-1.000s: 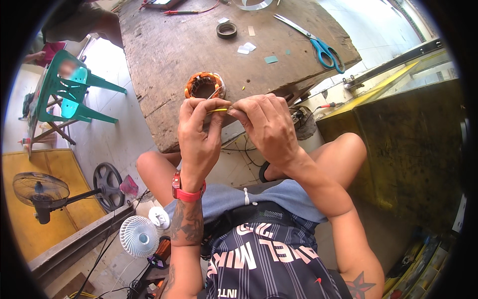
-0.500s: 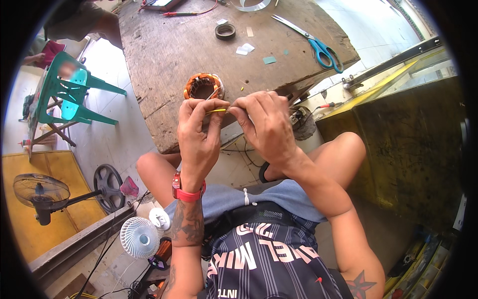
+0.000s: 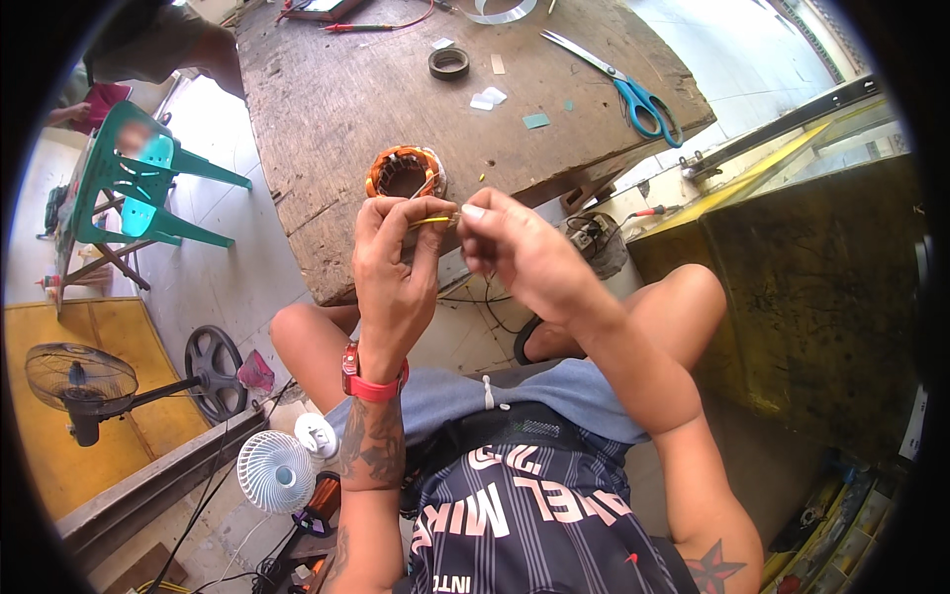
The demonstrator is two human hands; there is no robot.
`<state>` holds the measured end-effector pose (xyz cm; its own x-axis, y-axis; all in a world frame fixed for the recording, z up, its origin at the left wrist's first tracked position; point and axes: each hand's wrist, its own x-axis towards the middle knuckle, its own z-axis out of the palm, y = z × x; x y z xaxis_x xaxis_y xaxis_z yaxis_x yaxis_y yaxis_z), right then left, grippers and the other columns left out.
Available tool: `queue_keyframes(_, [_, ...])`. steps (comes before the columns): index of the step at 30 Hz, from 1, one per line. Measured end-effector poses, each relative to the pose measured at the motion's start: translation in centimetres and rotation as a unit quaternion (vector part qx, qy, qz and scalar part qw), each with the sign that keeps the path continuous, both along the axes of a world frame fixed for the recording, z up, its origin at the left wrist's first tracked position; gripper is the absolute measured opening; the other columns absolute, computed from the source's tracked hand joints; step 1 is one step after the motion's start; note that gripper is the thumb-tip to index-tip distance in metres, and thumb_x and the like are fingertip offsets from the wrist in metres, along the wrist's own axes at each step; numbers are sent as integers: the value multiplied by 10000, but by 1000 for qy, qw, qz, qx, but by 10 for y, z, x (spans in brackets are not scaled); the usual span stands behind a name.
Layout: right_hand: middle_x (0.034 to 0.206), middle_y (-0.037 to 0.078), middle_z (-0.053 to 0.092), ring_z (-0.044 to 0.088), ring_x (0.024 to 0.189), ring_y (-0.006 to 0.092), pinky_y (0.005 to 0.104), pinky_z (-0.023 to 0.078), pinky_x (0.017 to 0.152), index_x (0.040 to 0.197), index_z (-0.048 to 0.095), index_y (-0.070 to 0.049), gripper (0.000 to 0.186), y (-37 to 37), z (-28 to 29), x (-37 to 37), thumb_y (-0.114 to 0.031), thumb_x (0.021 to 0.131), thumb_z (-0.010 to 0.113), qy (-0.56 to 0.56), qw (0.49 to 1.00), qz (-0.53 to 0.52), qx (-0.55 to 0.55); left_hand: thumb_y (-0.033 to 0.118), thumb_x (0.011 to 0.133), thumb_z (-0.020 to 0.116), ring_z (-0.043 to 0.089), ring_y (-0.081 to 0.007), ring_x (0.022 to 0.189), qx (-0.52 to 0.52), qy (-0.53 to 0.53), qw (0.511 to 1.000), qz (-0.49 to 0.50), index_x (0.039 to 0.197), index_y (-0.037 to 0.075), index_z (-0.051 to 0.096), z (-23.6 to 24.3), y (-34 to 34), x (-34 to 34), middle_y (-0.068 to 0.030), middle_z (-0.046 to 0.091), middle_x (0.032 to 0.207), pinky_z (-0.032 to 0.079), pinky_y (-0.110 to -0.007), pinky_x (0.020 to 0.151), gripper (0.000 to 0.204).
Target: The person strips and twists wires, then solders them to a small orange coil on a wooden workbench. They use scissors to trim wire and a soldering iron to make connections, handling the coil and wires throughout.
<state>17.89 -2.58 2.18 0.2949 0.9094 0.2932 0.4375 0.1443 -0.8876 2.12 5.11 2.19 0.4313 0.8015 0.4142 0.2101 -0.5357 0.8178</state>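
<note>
My left hand [image 3: 394,272] is closed in a pinch on a thin yellow sleeve or wire [image 3: 431,221] near the table's front edge. My right hand [image 3: 524,262] is curled at the right end of it, thumb and finger at what looks like a fine wire tip, too small to make out clearly. Just beyond my left hand sits a ring-shaped copper winding [image 3: 381,170] with orange coils, white insulation and leads. A small yellow piece [image 3: 482,178] lies to its right.
The wooden table [image 3: 307,119] holds blue-handled scissors [image 3: 643,107], black tape [image 3: 448,63], paper scraps and probe leads. Fans [image 3: 277,470] stand at lower left, a green chair [image 3: 148,178] at left, another person's legs [image 3: 203,54] at upper left, a dark yellowish panel [image 3: 792,287] at right.
My right hand has turned over, its thumb rising to the top and its knuckles lowering, still at the yellow piece's end. My left hand stays almost unchanged.
</note>
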Motion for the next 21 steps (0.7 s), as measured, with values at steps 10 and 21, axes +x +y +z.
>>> queue_keyframes(10, [967,96,643,620,901,264,409,470,837,1103,641,-83,186,-1,4,-3,-130,960,752,-352,917,-111,150,23,1002,695,573,-114,899,-19,-6,1000,-2,1113,40,762,2,-2,0,-26,579,1023,476,-261,773,130])
queue_keyframes(21, [984,64,679,651,882,209,333,509,852,1119,696,-84,179,2,0,13,-109,960,774,-258,952,-70,152,46,980,718,632,-227,959,-45,-10,999,2,1096,54,762,3,-1,0,-83,609,1016,534,-348,842,125])
